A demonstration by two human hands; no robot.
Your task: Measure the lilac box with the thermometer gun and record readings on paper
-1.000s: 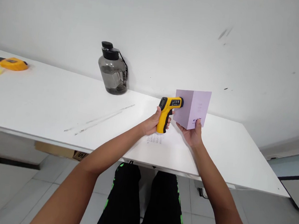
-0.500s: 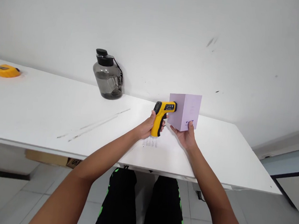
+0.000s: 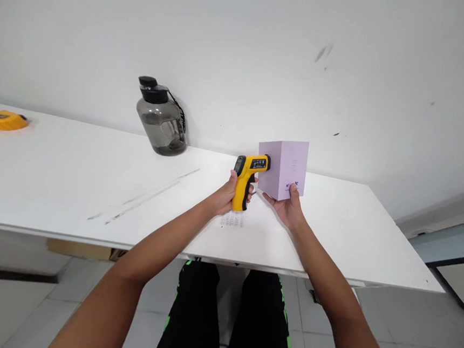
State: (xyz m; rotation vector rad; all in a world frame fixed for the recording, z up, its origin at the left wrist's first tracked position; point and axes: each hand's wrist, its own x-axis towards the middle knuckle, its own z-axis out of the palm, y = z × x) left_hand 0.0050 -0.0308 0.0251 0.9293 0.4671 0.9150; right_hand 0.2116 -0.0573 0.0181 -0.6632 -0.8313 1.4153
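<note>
Now one thermometer gun [image 3: 248,175], one lilac box [image 3: 283,167]

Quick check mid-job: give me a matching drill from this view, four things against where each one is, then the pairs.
Things:
1. yellow thermometer gun
2. lilac box
3. dark water jug
4. yellow tape measure

Places:
A. far left end of the white table
B. gripped in the left hand, nose at the box's side
C. against the wall, behind the left arm
D. held from below by the right hand

Pairs: 1-B, 2-D, 3-C, 4-A
</note>
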